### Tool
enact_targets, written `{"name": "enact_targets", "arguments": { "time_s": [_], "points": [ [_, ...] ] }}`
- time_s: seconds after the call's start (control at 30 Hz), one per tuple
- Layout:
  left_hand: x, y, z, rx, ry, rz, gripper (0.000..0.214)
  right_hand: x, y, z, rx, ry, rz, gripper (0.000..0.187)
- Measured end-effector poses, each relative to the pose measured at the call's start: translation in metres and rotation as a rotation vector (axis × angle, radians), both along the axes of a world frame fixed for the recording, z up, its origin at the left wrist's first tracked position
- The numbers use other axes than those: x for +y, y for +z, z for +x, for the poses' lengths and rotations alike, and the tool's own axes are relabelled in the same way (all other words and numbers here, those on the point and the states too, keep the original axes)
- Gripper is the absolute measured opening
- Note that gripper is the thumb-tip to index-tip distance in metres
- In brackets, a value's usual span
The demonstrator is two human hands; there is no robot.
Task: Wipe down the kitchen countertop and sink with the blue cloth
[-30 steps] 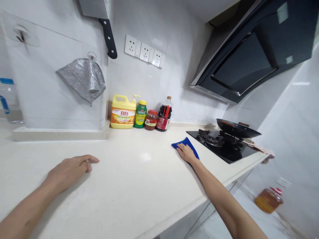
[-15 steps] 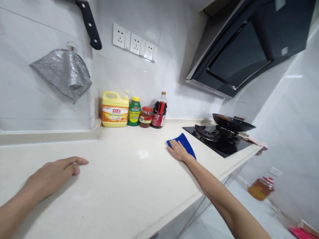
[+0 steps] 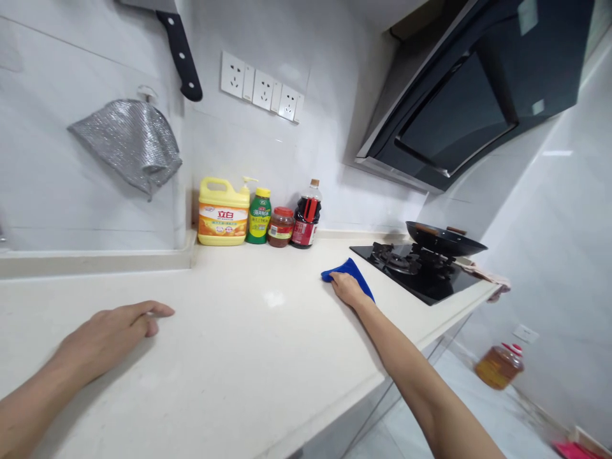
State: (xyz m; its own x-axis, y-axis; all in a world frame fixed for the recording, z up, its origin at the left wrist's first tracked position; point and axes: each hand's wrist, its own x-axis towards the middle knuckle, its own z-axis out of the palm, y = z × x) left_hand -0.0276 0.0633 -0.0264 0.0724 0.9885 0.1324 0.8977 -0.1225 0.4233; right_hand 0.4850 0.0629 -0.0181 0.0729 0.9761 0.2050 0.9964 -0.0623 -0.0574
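Observation:
A blue cloth (image 3: pixel 352 269) lies on the white countertop (image 3: pixel 229 357), left of the gas hob. My right hand (image 3: pixel 346 288) has its fingers curled into the cloth's near left part, so the fingertips are hidden. Over the left side of the counter is my left hand (image 3: pixel 119 328), index finger stretched out and thumb apart below it. It holds nothing.
Against the back wall stand a yellow detergent jug (image 3: pixel 223 213), a green bottle (image 3: pixel 259 215), a red-lidded jar (image 3: pixel 280 227) and a dark sauce bottle (image 3: pixel 306 215). A wok (image 3: pixel 444 240) sits on the gas hob (image 3: pixel 433 290). Overhead slants a range hood (image 3: pixel 468 95).
My right hand's fingers lay spread flat on the cloth and have now curled, bunching its left edge. My left hand has barely moved; the view has shifted slightly.

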Motion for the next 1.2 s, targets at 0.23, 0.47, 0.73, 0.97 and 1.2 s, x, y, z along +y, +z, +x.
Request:
{"name": "enact_targets", "arguments": {
  "time_s": [0.23, 0.47, 0.73, 0.97, 1.2],
  "points": [
    [-0.012, 0.012, 0.01, -0.045, 0.01, -0.117, 0.041, -0.001, 0.007, -0.001, 0.028, -0.103, 0.108, 0.044],
    [-0.022, 0.024, 0.017, -0.054, 0.021, -0.147, 0.043, -0.042, -0.001, -0.063, 0.239, 0.353, 0.138, 0.043],
    [-0.035, 0.033, 0.022, -0.097, 0.006, -0.112, 0.045, -0.073, 0.031, -0.119, 0.836, 0.493, 0.158, 0.07],
    [-0.038, 0.03, 0.023, -0.086, 0.016, -0.086, 0.046, -0.071, 0.001, -0.153, 0.169, 0.326, -0.242, 0.074],
    [-0.038, 0.03, 0.028, -0.043, 0.054, -0.096, 0.046, -0.043, 0.006, -0.166, 0.094, 0.449, -0.284, 0.075]
  ]
}}
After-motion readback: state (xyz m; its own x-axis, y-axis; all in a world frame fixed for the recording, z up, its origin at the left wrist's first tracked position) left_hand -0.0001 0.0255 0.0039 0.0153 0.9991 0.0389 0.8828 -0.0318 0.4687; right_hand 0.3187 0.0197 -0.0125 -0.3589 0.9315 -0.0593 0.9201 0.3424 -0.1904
